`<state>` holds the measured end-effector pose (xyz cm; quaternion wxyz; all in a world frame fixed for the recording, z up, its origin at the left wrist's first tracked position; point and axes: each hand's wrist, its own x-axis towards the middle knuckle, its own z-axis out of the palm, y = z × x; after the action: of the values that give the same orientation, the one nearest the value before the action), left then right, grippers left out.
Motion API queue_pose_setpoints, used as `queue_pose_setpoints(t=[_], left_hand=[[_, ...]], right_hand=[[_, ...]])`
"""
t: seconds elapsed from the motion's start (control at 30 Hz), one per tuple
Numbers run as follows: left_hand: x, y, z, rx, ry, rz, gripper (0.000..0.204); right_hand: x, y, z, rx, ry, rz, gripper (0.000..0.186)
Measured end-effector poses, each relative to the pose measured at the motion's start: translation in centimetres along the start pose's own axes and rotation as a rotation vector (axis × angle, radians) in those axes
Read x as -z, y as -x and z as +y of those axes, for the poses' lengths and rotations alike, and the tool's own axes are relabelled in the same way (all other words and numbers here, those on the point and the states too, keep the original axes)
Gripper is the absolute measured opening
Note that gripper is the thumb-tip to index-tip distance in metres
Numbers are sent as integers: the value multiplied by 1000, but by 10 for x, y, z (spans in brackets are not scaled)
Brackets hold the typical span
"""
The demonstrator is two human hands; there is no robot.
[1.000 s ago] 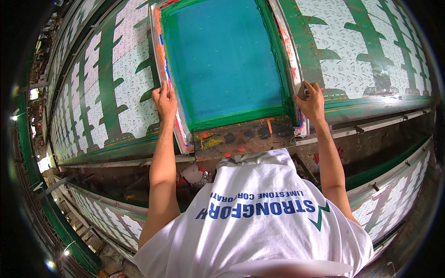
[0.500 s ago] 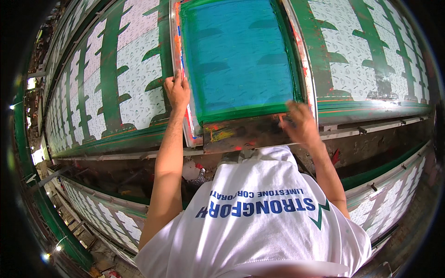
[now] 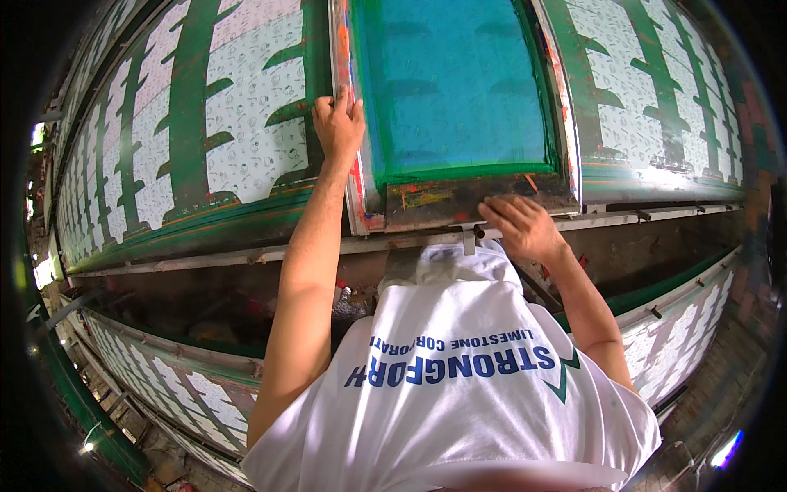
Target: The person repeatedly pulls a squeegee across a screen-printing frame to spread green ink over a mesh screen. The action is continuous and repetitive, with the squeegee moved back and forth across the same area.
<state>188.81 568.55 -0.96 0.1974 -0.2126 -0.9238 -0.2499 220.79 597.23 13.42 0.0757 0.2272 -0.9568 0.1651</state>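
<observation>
My left hand (image 3: 338, 127) is closed on the left rail of a screen printing frame (image 3: 346, 176), its fingers bent over the paint-stained edge. The frame lies on a long green table. Its blue-green mesh (image 3: 459, 107) lets dark curved shapes show through. Along the near end runs a dark strip (image 3: 434, 199) smeared with yellow and red paint. My right hand (image 3: 525, 230) is at the near edge of this strip, with its fingers bent and close together over the edge. The thumb of that hand is hidden.
White patterned sheets (image 3: 254, 139) in rows cover the table left of the frame, and more sheets (image 3: 627, 107) lie to its right. A metal rail (image 3: 205, 264) with small stops edges the table. Behind me stands a second table (image 3: 188, 373) with similar sheets.
The frame's near end has drawn back to the table's edge rail and sits straighter. My right hand has moved from over the dark strip to its near edge. The left hand keeps its hold.
</observation>
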Motion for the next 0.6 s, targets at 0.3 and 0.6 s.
queue_pose_setpoints(t=[0.3,0.6], left_hand=[[0,-1,7,61,-37,-12,34],[0,-1,3,56,-13,-28,44]], right_hand=[[-27,-10,-8,-365,55,-107,61],[-58,-65,20,-475,191,-31,63]])
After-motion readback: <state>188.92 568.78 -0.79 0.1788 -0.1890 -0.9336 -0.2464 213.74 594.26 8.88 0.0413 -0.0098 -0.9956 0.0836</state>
